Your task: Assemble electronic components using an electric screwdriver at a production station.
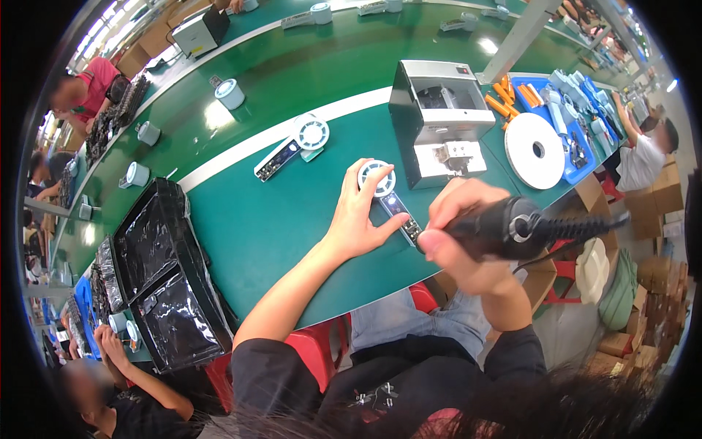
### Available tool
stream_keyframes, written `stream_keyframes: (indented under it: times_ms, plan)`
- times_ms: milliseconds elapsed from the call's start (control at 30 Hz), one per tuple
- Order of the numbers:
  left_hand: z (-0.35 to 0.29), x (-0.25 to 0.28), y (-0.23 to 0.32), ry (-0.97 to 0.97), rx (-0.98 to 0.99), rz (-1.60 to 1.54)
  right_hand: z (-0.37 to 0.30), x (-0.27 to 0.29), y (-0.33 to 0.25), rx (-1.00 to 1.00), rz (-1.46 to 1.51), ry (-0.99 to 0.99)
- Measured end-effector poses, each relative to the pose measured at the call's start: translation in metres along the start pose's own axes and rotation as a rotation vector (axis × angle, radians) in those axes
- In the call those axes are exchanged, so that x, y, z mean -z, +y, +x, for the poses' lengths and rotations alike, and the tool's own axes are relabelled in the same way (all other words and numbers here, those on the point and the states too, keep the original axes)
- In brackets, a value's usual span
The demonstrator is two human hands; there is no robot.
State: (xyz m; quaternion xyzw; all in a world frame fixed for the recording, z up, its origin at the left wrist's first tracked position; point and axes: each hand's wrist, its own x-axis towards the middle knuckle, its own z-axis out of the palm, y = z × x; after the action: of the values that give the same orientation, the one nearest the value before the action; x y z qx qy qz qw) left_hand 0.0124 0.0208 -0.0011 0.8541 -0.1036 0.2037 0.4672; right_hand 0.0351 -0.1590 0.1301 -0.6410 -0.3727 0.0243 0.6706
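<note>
My left hand (349,223) spreads over an open handheld fan body (393,207) on the green table, fingers on its round grille and thumb beside its handle, pinning it down. A circuit board shows inside the handle. In my right hand (475,274) is a black electric screwdriver (504,228) with a coiled cord, tilted so its tip end points at the lower end of the handle. My fingers hide the tip, so I cannot tell whether it touches. Farther off lies a second open fan body (311,134) with its board showing.
A screw feeder machine (436,110) stands beyond my right hand. Beside it are a white disc (519,150), orange pieces (502,99) and a blue tray (579,173) of parts. Black plastic-lined trays (172,314) sit at left. Fan parts ride the green conveyor (270,69); co-workers sit around.
</note>
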Motion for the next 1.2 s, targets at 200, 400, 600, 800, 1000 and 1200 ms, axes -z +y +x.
stream_keyframes:
  times_ms: [200, 400, 600, 800, 1000, 1200]
  plan:
    - [0.001, 0.001, 0.009, -0.032, 0.037, 0.043, 0.056, 0.052, -0.012, 0.134, 0.037, 0.512]
    - [-0.004, -0.002, 0.000, -0.003, 0.010, 0.041, 0.094, 0.062, 0.013, 0.033, -0.015, 0.506]
    - [-0.003, -0.001, 0.002, 0.005, 0.010, 0.019, 0.073, 0.049, 0.002, 0.004, -0.004, 0.450]
    - [-0.002, -0.001, 0.004, 0.004, 0.056, -0.004, 0.016, 0.025, -0.012, -0.084, 0.185, 0.395]
    - [-0.002, -0.001, 0.000, 0.007, 0.014, 0.052, 0.002, 0.012, -0.008, -0.093, 0.151, 0.324]
    - [-0.003, -0.002, 0.001, 0.011, 0.014, 0.034, 0.001, 0.008, 0.003, -0.085, 0.158, 0.342]
